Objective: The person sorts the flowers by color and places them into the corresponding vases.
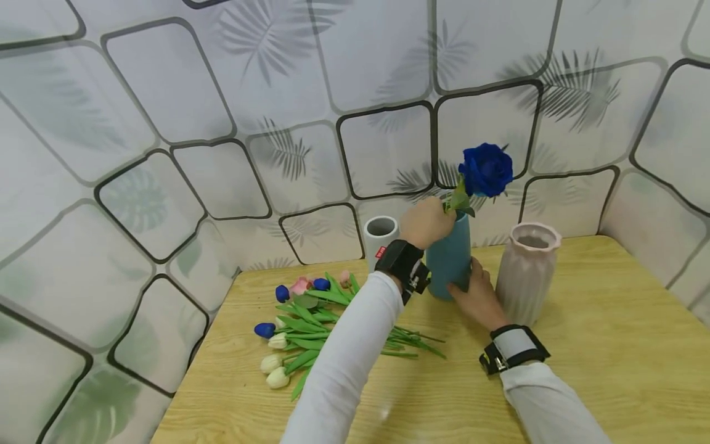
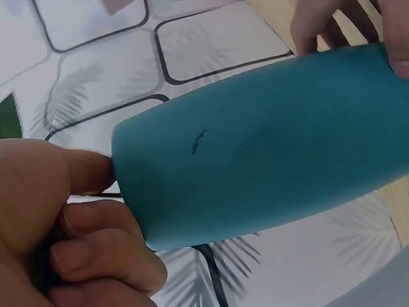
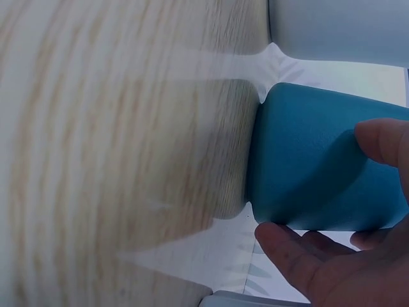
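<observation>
A blue rose (image 1: 486,170) with green leaves stands above the mouth of a teal-blue vase (image 1: 448,259), tilted a little to the right. At the vase rim, my left hand (image 1: 427,222) has its fingers curled and holds the rose by its stem. The stem between the fingers is hidden. In the left wrist view that hand's fingertips (image 2: 92,173) touch the rim. Low on the vase, my right hand (image 1: 481,296) grips its side, thumb and fingers on either side of the wall in the right wrist view. The vase stands upright on the table.
A white vase (image 1: 381,227) with a red label stands left of the teal one, partly behind my left wrist. Close on the right is a pale pink ribbed vase (image 1: 527,277). Several tulips (image 1: 277,377) and other flowers lie on the wooden table (image 1: 621,345), partly under my left arm.
</observation>
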A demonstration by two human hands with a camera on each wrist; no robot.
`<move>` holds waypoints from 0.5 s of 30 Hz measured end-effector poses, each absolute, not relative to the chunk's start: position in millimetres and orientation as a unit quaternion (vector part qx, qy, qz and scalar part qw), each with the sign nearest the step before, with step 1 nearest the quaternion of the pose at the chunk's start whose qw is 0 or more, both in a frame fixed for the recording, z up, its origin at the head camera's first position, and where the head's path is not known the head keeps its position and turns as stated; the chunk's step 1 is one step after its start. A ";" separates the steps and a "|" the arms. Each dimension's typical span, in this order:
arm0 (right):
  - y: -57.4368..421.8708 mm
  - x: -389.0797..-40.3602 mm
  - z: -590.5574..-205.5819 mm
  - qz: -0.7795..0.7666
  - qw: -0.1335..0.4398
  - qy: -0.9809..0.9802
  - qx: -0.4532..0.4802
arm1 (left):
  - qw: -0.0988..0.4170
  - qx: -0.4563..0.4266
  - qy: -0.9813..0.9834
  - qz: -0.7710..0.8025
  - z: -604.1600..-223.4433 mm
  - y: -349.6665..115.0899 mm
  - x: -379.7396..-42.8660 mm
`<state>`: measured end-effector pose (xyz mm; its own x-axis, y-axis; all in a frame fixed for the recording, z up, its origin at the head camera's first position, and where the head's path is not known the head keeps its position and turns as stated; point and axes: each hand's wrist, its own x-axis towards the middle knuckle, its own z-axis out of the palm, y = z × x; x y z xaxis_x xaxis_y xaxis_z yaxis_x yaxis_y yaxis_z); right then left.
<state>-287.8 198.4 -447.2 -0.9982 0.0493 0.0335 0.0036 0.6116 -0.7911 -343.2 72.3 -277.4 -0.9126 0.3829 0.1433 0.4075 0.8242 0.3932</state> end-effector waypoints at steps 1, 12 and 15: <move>198.7 -287.7 -448.5 0.439 0.025 -0.898 -0.017 | 0.025 -0.209 -0.954 -0.216 -277.6 71.6 -344.7; 199.8 -288.8 -454.2 0.435 0.031 -0.900 -0.004 | 0.034 -0.248 -0.934 -0.255 -270.6 62.1 -359.7; 201.0 -291.2 -453.8 0.433 0.035 -0.901 -0.003 | 0.014 -0.249 -0.916 -0.315 -270.2 60.7 -361.4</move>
